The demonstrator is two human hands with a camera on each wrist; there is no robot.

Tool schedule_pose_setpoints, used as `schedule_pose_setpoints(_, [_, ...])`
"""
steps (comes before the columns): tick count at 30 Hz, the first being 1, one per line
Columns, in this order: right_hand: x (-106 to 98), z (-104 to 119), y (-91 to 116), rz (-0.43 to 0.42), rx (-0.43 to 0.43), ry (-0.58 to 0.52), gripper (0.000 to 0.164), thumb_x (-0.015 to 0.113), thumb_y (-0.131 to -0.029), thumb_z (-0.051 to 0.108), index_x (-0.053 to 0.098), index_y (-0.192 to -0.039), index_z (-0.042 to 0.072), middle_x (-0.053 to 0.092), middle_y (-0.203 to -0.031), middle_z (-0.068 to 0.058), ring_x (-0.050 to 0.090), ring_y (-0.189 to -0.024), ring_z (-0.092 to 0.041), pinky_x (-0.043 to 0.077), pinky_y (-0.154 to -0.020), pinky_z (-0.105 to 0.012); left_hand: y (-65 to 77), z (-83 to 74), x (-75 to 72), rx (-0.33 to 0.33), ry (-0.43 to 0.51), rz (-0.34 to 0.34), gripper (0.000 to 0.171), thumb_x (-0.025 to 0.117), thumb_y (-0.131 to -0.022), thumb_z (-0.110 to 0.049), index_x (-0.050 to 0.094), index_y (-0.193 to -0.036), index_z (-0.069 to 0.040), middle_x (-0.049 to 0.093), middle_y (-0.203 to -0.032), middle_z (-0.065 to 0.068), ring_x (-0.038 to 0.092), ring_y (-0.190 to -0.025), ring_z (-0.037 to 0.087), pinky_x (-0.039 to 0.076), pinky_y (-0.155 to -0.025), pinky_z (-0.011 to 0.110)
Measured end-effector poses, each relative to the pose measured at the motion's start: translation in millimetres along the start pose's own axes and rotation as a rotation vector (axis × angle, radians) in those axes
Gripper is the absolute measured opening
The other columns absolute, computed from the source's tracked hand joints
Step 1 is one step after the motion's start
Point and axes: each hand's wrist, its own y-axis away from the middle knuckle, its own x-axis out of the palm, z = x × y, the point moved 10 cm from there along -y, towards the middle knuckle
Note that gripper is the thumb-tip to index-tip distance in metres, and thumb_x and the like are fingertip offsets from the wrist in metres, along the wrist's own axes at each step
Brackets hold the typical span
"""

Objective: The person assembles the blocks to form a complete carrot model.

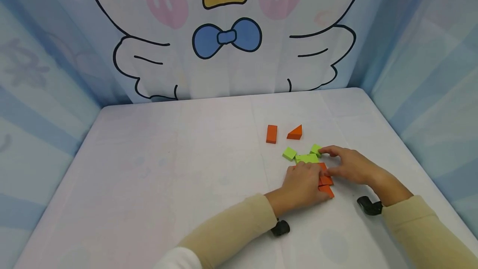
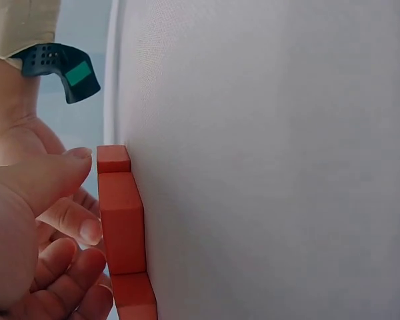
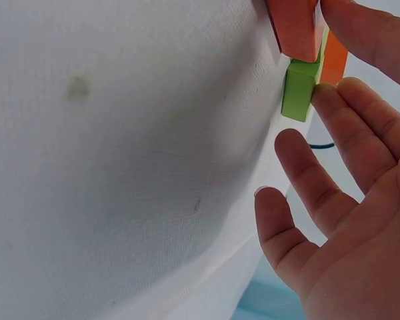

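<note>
In the head view, flat orange blocks (image 1: pixel 325 181) sit packed together on the table, partly hidden under my left hand (image 1: pixel 304 182). Its thumb lies along the near orange piece (image 1: pixel 327 192), and the left wrist view shows the fingers loosely bent beside a row of orange blocks (image 2: pixel 123 227). My right hand (image 1: pixel 352 165) comes in from the right with spread fingers. Its index fingertip is right at a small green block (image 1: pixel 315 149), its thumb by the orange pieces. A wider green block (image 1: pixel 307 158) and another small green block (image 1: pixel 289 153) adjoin the orange group.
Beyond the group lie an orange rectangular block (image 1: pixel 271 134) and an orange triangular block (image 1: pixel 295 132). White cloth covers the table (image 1: pixel 149 169). A printed curtain (image 1: pixel 231 69) rises behind the far edge, with side curtains left and right. Black wrist mounts (image 1: pixel 281 228) hang under both forearms.
</note>
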Motion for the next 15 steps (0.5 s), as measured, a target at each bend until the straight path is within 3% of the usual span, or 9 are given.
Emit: schedule_pose_setpoints(15, [1.8,-1.9,-1.6,0.001,0.001,-0.007,0.060,0.074,-0.088,0.021,0.052,-0.141,0.004,0.054,-0.131,-0.030,0.049,-0.120,-0.048,0.038,-0.097,-0.067,-2.5,1.6,1.3,-0.035,-0.023,0.018,0.041,0.078,-0.082,-0.052,0.057,-0.101,-0.023,0.055,-0.094,-0.015,0.044,-0.087,0.006,0.038,-0.074,0.025])
